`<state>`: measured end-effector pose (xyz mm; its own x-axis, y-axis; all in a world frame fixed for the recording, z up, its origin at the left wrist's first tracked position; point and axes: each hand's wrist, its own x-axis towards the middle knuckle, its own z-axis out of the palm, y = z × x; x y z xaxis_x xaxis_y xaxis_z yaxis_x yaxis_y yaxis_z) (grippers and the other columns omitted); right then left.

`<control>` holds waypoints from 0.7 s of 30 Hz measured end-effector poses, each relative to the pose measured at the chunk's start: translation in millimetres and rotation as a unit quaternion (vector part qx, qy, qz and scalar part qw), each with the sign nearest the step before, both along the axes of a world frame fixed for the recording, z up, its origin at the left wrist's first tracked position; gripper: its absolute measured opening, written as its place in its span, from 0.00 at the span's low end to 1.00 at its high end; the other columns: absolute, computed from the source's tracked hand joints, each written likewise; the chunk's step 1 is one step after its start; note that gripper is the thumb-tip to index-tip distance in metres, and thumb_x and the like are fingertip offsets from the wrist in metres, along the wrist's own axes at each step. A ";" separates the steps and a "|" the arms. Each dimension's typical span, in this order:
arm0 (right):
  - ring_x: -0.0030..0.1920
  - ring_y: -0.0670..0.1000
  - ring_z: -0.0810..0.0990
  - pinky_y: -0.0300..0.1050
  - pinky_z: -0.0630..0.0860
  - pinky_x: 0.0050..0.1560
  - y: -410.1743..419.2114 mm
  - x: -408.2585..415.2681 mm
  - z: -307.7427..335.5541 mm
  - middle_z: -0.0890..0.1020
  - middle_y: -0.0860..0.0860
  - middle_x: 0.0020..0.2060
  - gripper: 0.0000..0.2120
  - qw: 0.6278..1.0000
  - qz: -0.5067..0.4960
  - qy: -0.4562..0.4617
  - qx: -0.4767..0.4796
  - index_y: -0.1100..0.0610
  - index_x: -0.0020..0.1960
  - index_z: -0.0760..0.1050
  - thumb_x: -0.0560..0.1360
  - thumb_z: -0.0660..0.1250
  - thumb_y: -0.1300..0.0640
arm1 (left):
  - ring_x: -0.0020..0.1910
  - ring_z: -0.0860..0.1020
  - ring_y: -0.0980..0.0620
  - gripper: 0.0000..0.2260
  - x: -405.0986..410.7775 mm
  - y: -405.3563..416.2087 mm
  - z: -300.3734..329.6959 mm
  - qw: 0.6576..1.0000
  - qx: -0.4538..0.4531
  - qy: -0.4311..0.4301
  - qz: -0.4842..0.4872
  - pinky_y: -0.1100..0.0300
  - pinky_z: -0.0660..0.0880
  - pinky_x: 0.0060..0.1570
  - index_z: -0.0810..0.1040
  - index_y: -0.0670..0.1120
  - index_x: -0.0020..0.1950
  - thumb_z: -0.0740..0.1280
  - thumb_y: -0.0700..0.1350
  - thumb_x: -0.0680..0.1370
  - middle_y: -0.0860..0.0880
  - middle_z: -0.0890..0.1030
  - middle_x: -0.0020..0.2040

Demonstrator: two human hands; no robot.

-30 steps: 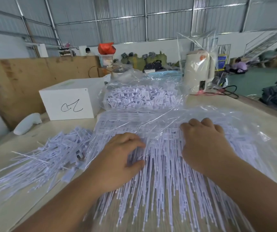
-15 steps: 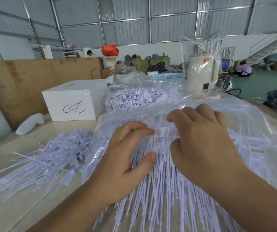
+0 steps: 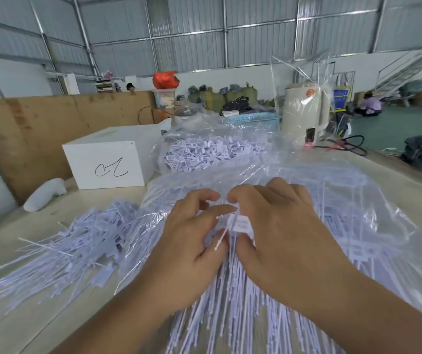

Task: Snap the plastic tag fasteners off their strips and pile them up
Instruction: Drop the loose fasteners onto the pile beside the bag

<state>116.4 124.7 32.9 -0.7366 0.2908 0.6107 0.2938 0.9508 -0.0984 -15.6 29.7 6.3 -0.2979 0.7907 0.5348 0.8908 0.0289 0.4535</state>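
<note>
A big bundle of white plastic tag fasteners on their strips [image 3: 233, 307] lies in front of me, partly inside a clear plastic bag [image 3: 373, 226]. My left hand [image 3: 189, 249] and my right hand [image 3: 284, 233] are raised together over it, fingertips meeting. Between them they pinch a strip of tag fasteners [image 3: 239, 223], whose small white tags show between my thumbs. A loose pile of snapped-off fasteners [image 3: 72, 246] spreads over the table to my left.
A white box with a black scribble [image 3: 110, 159] stands at the back left, a white handheld tool [image 3: 45, 194] beside it. Behind lie another bag of tags [image 3: 205, 152], a blue basket [image 3: 253, 120] and a wrapped cream kettle [image 3: 305, 111]. People sit far off.
Both hands have risen off the bundle and come together, closing on a strip of tags. The bag's film has lifted with them.
</note>
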 end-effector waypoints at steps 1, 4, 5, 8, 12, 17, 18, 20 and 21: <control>0.41 0.55 0.74 0.51 0.69 0.47 0.8 0.7 0.1 0.79 0.49 0.37 0.17 1.000 0.001 -0.008 -0.006 0.56 0.52 0.76 0.63 0.67 0.59 | 0.68 0.65 0.56 0.19 -1.0 0.1 0.2 1.000 -0.002 0.001 -0.001 0.53 0.63 0.68 0.76 0.53 0.65 0.56 0.51 0.77 0.54 0.68 0.65; 0.43 0.53 0.73 0.48 0.65 0.50 4.4 2.5 1.9 0.78 0.46 0.37 0.13 0.999 -0.003 -0.038 -0.011 0.53 0.51 0.75 0.67 0.64 0.52 | 0.66 0.66 0.55 0.17 -4.9 -1.2 0.4 1.000 -0.016 0.026 0.007 0.51 0.64 0.66 0.77 0.52 0.62 0.60 0.48 0.74 0.54 0.67 0.64; 0.43 0.52 0.73 0.47 0.62 0.52 5.0 2.4 3.7 0.78 0.46 0.37 0.14 0.998 -0.008 -0.053 -0.016 0.51 0.51 0.75 0.69 0.61 0.49 | 0.65 0.67 0.54 0.17 -6.4 -1.9 0.6 0.999 -0.021 0.034 0.008 0.50 0.65 0.65 0.77 0.52 0.61 0.61 0.48 0.73 0.54 0.66 0.64; 0.45 0.48 0.73 0.45 0.61 0.56 11.1 2.3 10.5 0.79 0.45 0.37 0.21 0.996 -0.020 -0.072 -0.041 0.46 0.54 0.73 0.72 0.52 0.36 | 0.61 0.69 0.53 0.16 -11.6 -4.2 2.2 0.999 -0.011 0.039 0.009 0.49 0.67 0.62 0.77 0.53 0.57 0.63 0.48 0.70 0.56 0.66 0.62; 0.36 0.40 0.71 0.37 0.62 0.43 18.7 8.1 16.3 0.75 0.48 0.26 0.17 0.989 0.056 -0.015 -0.136 0.41 0.44 0.68 0.74 0.45 0.34 | 0.57 0.70 0.59 0.10 -19.3 -10.8 9.4 0.999 0.032 -0.027 -0.003 0.64 0.67 0.53 0.75 0.58 0.49 0.61 0.48 0.70 0.61 0.66 0.57; 0.35 0.42 0.71 0.39 0.59 0.45 23.1 11.5 15.9 0.72 0.47 0.25 0.25 0.986 0.052 -0.009 -0.159 0.43 0.32 0.64 0.73 0.39 0.29 | 0.57 0.70 0.56 0.07 -26.2 -17.7 13.4 0.998 0.059 -0.023 0.000 0.69 0.64 0.50 0.71 0.57 0.43 0.63 0.58 0.70 0.60 0.67 0.51; 0.35 0.39 0.71 0.43 0.61 0.49 23.5 11.9 15.6 0.74 0.43 0.27 0.25 0.985 0.046 -0.021 -0.166 0.39 0.33 0.66 0.71 0.37 0.28 | 0.55 0.70 0.57 0.09 -26.6 -18.1 13.4 0.998 0.063 -0.011 0.006 0.69 0.64 0.49 0.70 0.56 0.42 0.64 0.59 0.69 0.60 0.67 0.50; 0.38 0.32 0.71 0.54 0.65 0.60 23.7 11.8 16.6 0.75 0.31 0.31 0.22 0.984 0.027 -0.057 -0.164 0.29 0.35 0.64 0.69 0.34 0.26 | 0.53 0.70 0.56 0.11 -28.4 -18.9 15.1 0.997 0.075 0.009 0.020 0.69 0.64 0.48 0.70 0.55 0.40 0.66 0.60 0.68 0.59 0.67 0.49; 0.39 0.31 0.70 0.59 0.63 0.66 23.8 11.6 17.0 0.74 0.28 0.33 0.22 0.984 0.017 -0.070 -0.164 0.27 0.36 0.63 0.69 0.32 0.26 | 0.52 0.70 0.56 0.12 -29.4 -19.8 16.5 0.996 0.085 0.010 0.023 0.68 0.64 0.48 0.70 0.54 0.39 0.67 0.60 0.68 0.58 0.67 0.48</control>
<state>128.0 148.5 49.9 -0.8191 0.4294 0.3803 0.2955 0.8841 -0.3619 -45.0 10.0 22.8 -0.3195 0.6734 0.6667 0.8996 -0.0056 0.4367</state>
